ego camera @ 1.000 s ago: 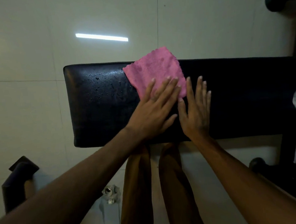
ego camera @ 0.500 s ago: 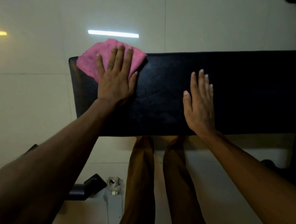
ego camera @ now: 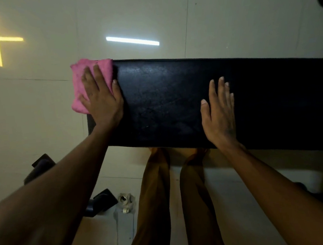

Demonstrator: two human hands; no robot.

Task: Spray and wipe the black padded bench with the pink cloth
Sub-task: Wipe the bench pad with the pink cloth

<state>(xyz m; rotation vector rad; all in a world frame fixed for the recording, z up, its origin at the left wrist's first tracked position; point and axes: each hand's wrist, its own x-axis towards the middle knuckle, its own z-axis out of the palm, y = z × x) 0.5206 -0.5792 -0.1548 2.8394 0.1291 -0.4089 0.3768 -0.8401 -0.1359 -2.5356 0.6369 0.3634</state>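
Straight, slightly spread fingers of the left hand [ego camera: 102, 103] press the pink cloth [ego camera: 81, 85] flat at the far left end of the black padded bench [ego camera: 165, 103], hiding that corner. The right hand [ego camera: 219, 114] lies flat mid-bench, fingers together. The bench's right end is cut off.

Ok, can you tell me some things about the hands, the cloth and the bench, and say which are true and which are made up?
1. The left hand presses the pink cloth at the left end of the bench. True.
2. The right hand holds a spray bottle. False: it lies flat on the bench, holding nothing.
3. The cloth hangs over the bench's end. True.
4. Both hands are on the cloth. False: only the left one.
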